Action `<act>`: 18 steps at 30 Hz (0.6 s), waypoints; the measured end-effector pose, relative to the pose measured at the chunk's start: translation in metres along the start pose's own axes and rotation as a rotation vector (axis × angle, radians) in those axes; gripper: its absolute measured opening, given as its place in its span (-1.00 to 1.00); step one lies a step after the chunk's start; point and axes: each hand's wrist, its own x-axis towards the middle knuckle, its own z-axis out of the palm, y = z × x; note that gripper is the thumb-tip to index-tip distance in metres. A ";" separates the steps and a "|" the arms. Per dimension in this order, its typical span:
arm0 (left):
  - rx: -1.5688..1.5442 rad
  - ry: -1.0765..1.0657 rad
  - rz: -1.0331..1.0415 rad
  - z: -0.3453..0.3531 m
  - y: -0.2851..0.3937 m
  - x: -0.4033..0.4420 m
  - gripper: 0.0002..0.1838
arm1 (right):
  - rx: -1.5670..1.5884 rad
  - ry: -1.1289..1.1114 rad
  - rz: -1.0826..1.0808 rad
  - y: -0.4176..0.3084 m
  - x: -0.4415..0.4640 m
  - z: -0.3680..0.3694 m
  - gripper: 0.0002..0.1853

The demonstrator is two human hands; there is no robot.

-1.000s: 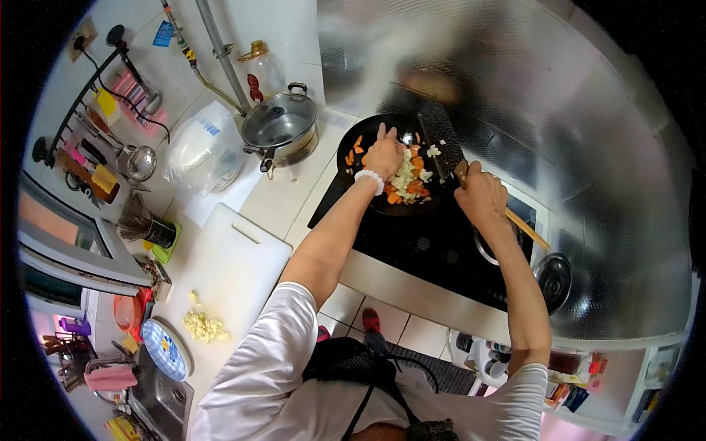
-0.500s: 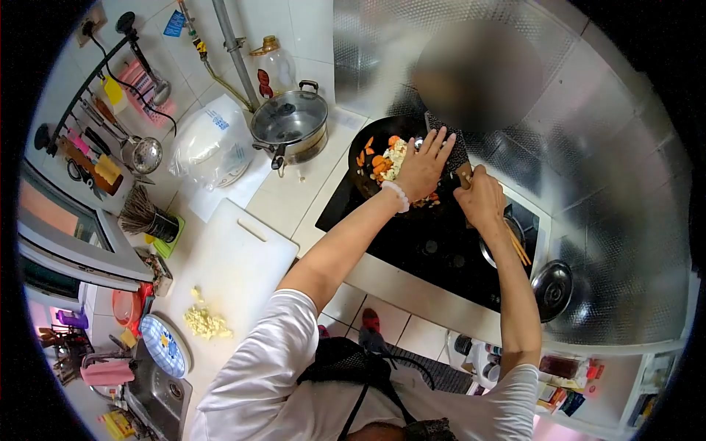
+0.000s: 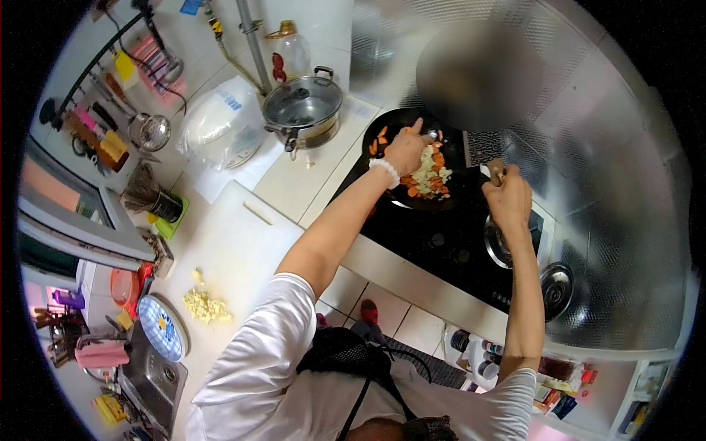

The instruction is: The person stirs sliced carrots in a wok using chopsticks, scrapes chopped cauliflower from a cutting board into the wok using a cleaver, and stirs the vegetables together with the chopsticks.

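Note:
My right hand (image 3: 509, 198) is closed round the wooden handle of a cleaver (image 3: 485, 149), its broad blade mirroring the patterned steel wall at the right side of the wok. Over the left part of the dark wok (image 3: 382, 121) reaches my left hand (image 3: 406, 151), a white bead bracelet on its wrist. Its index finger is stretched out and it appears to hold nothing; some fingers are hard to make out. Beside that hand, orange carrot slices (image 3: 414, 192) and pale chopped pieces (image 3: 425, 175) lie in the wok. Whether my fingertips touch the food, I cannot tell.
On the white cutting board (image 3: 246, 235) lies a pile of pale chopped pieces (image 3: 206, 305). A lidded pot (image 3: 303, 110) and a bagged white bundle (image 3: 220, 125) stand behind it. Two round metal lids (image 3: 555, 290) sit by my right forearm. Utensils hang at left above a sink (image 3: 158, 375).
The cleaver has moved right, away from over the wok's middle, uncovering the food. My left hand has shifted left from the blade, its fingers less spread. The view has moved slightly.

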 end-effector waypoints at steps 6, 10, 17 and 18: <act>-0.420 0.223 0.074 -0.021 -0.041 -0.073 -0.24 | 0.221 0.090 -0.163 -0.030 -0.028 -0.007 -0.69; -0.397 0.475 -0.088 -0.082 -0.066 -0.197 -0.34 | 0.569 -0.060 -0.182 -0.088 -0.078 -0.004 -0.76; -0.225 0.616 -0.588 -0.093 -0.102 -0.462 -0.23 | 0.600 -0.561 -0.394 -0.202 -0.209 0.028 -0.72; -0.147 0.605 -0.677 -0.082 -0.104 -0.497 -0.19 | 0.638 -0.684 -0.366 -0.215 -0.226 0.038 -0.72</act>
